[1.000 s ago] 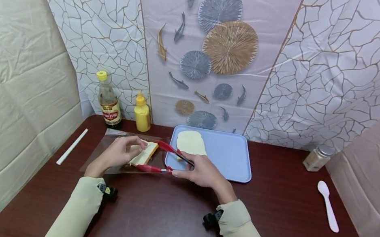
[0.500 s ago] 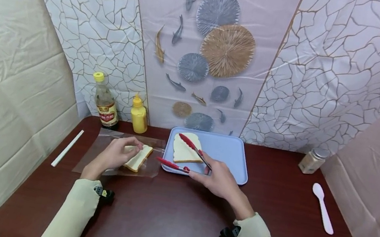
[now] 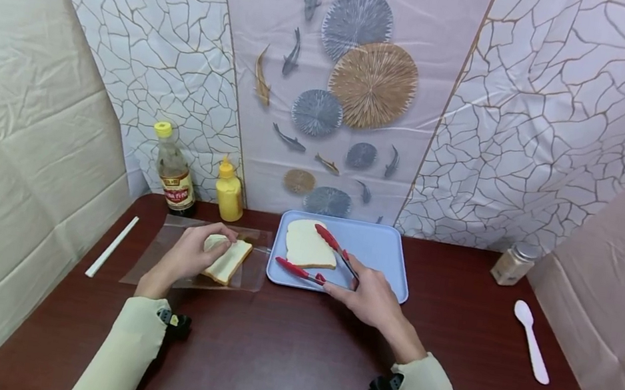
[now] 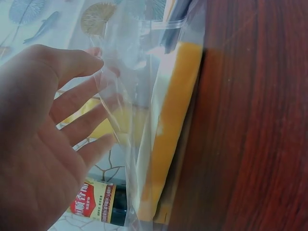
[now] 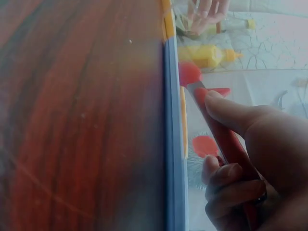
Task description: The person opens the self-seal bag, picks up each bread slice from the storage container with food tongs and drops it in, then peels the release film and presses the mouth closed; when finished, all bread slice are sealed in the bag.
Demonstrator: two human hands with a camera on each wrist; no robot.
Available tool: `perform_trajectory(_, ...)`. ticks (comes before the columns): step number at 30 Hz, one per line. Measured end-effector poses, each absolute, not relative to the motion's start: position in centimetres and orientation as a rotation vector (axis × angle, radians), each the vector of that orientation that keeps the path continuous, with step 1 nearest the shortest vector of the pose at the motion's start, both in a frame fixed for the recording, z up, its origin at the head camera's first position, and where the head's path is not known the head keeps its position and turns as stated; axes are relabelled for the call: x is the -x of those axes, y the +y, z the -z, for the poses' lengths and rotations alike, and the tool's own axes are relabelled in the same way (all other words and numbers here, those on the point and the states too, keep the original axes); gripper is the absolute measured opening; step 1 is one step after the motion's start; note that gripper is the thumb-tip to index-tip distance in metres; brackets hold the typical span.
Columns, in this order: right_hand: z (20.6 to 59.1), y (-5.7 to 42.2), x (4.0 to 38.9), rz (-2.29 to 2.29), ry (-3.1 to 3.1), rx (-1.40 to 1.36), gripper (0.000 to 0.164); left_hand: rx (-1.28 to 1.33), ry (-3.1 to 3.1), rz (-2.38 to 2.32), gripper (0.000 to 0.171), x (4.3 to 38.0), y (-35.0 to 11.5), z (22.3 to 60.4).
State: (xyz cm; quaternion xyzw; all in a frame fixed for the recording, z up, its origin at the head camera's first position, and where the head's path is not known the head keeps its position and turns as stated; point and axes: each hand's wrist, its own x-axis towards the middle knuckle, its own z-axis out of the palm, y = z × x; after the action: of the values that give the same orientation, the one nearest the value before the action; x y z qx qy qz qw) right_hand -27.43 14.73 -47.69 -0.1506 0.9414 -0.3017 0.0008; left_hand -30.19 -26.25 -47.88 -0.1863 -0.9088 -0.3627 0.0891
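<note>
My left hand (image 3: 193, 255) lifts the upper film of a clear plastic bag (image 3: 150, 265), pinching it between thumb and finger; the left wrist view shows the film (image 4: 127, 103) drawn up at the fingertips. Inside the bag lies a bread slice (image 3: 228, 262) with an orange-brown crust. My right hand (image 3: 367, 294) grips red-tipped tongs (image 3: 332, 242), their arms spread wide. These tongs stand over a second bread slice (image 3: 305, 244) on the blue tray (image 3: 368, 247), one tip near its far right edge, the other by its near left corner. Whether the tips touch it, I cannot tell.
A dark sauce bottle (image 3: 176, 181) and a yellow squeeze bottle (image 3: 229, 196) stand at the back left. White chopsticks (image 3: 112, 246) lie left of the bag. To the right are a glass shaker (image 3: 514, 264) and a white spoon (image 3: 533, 342). Fabric walls enclose the table.
The right hand has drawn the tongs out of the bag's mouth and moved right to the slice on the tray. The slice in the bag stays behind. The left hand keeps its pinch.
</note>
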Motion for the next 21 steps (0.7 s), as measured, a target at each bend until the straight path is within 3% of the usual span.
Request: perform_trajectory(21, 48.0, 19.5, 27.1, 0.918, 2.945, 0.29, 0.101, 0.575, -2.698, 1.159, 0.012, 30.4, -26.1, 48.2)
